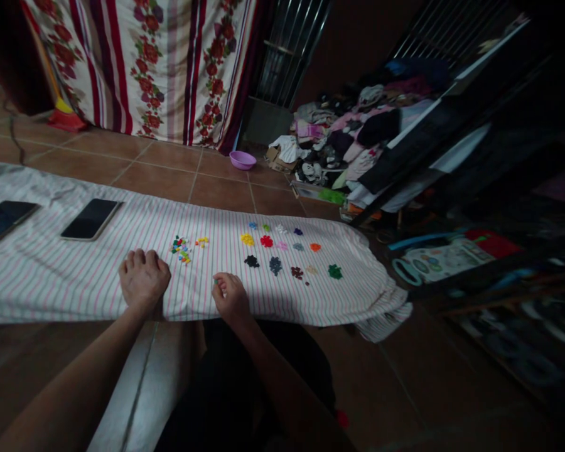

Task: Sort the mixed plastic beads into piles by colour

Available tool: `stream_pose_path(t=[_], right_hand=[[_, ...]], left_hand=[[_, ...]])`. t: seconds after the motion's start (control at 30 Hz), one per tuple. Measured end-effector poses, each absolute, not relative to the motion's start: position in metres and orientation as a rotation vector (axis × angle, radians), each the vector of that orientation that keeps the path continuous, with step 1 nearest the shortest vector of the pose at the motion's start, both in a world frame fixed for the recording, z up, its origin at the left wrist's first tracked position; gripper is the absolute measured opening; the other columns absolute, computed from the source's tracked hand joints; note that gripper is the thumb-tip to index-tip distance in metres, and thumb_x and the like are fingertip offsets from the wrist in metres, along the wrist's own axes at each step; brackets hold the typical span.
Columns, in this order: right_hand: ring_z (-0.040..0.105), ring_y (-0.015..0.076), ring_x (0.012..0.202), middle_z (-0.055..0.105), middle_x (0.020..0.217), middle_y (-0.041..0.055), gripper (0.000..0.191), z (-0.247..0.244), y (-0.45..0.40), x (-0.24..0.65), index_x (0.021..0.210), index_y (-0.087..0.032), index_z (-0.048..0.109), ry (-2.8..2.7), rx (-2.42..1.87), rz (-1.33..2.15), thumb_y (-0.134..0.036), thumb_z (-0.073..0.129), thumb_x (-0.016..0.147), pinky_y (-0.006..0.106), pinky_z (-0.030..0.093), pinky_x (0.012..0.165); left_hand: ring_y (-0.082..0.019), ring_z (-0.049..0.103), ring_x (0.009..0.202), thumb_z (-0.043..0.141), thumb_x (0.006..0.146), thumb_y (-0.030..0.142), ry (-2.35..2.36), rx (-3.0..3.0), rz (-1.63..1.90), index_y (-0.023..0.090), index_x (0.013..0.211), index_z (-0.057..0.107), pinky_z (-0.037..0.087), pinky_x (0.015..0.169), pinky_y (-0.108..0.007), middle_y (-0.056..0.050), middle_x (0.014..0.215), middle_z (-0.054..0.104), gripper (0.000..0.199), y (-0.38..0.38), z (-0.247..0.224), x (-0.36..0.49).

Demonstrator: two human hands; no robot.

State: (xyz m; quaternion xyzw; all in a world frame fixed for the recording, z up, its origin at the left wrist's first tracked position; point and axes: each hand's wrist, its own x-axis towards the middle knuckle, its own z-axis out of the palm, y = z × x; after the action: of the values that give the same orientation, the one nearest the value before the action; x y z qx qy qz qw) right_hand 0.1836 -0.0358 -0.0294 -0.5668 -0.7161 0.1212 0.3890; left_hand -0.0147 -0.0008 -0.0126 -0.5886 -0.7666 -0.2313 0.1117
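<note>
My left hand rests on the striped cloth, its fingers curled, left of a mixed-colour pile of small pieces. Near the cloth's front edge, my right hand pinches a tiny green piece between thumb and finger. Small single-colour heaps lie to its right, among them yellow, red, black, grey, brown and dark green. A few yellow and orange pieces sit beside the mixed pile.
Two dark-screened devices, a phone and a larger one, lie on the cloth at the left. Beyond it, a purple basin stands on the tiled floor near heaped clothes. A rack stands at the right.
</note>
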Motion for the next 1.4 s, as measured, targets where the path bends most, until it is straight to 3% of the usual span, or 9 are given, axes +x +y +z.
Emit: stream_pose_path(t=[0.13,0.3,0.43,0.57,0.7,0.97,1.4], right_hand=[[0.058,0.0183,0.075,0.064,0.078,0.0036,0.017,-0.026,-0.049,0.216,0.091,-0.02,0.061,-1.735,-1.555,0.265,-0.022,0.047,0.081,0.031,0.048,0.072],[0.057,0.0163,0.068,0.063,0.086,0.0069,0.026,-0.03,-0.063,0.279,0.092,-0.018,0.06,-1.473,-1.65,0.211,-0.035,0.043,0.084,0.03,0.048,0.065],[0.058,0.0195,0.078,0.061,0.088,0.009,0.027,-0.035,-0.066,0.34,0.088,-0.017,0.06,-1.039,-1.774,0.162,-0.039,0.05,0.075,0.032,0.048,0.07],[0.058,0.0198,0.075,0.062,0.082,0.0062,0.029,-0.035,-0.063,0.383,0.086,-0.017,0.059,-0.766,-1.776,0.196,-0.04,0.055,0.068,0.034,0.048,0.072],[0.06,0.0205,0.077,0.064,0.079,0.006,0.03,-0.037,-0.054,0.395,0.083,-0.018,0.058,-0.762,-1.732,0.256,-0.042,0.06,0.066,0.036,0.049,0.074],[0.062,0.0192,0.089,0.064,0.096,0.0095,0.038,-0.049,-0.035,0.395,0.093,-0.017,0.054,-0.754,-1.437,0.383,-0.047,0.061,0.071,0.037,0.049,0.082],[0.046,0.0285,0.108,0.058,0.101,0.0145,0.028,-0.035,-0.041,0.487,0.085,-0.015,0.064,-0.998,-1.881,-0.323,-0.033,0.048,0.071,0.046,0.038,0.092]], left_hand=[[-0.031,0.048,0.111,0.034,0.085,0.029,-2.24,-1.732,-0.703,0.015,0.094,0.06,0.036,0.091,-0.046,-0.017,0.104,0.06,0.031,-0.001,-0.013,-0.015],[-0.031,0.05,0.107,0.034,0.085,0.03,-2.193,-1.732,-0.68,0.013,0.092,0.06,0.038,0.089,-0.045,-0.017,0.1,0.06,0.032,0.0,-0.014,-0.016],[-0.032,0.051,0.107,0.033,0.085,0.03,-2.19,-1.744,-0.677,0.013,0.092,0.06,0.038,0.088,-0.046,-0.018,0.101,0.06,0.033,-0.001,-0.014,-0.016],[-0.031,0.051,0.107,0.031,0.085,0.03,-2.192,-1.739,-0.682,0.013,0.091,0.06,0.038,0.088,-0.046,-0.018,0.101,0.06,0.034,-0.002,-0.012,-0.015],[-0.031,0.051,0.108,0.033,0.085,0.03,-2.199,-1.745,-0.683,0.013,0.091,0.06,0.039,0.088,-0.046,-0.018,0.101,0.06,0.033,-0.002,-0.012,-0.015],[-0.029,0.051,0.108,0.035,0.084,0.03,-2.201,-1.719,-0.639,0.014,0.092,0.059,0.04,0.089,-0.044,-0.015,0.101,0.06,0.03,-0.002,-0.011,-0.013],[-0.026,0.053,0.102,0.036,0.083,0.031,-2.191,-1.667,-0.547,0.016,0.089,0.058,0.041,0.085,-0.04,-0.01,0.098,0.06,0.027,0.001,-0.015,-0.014]])
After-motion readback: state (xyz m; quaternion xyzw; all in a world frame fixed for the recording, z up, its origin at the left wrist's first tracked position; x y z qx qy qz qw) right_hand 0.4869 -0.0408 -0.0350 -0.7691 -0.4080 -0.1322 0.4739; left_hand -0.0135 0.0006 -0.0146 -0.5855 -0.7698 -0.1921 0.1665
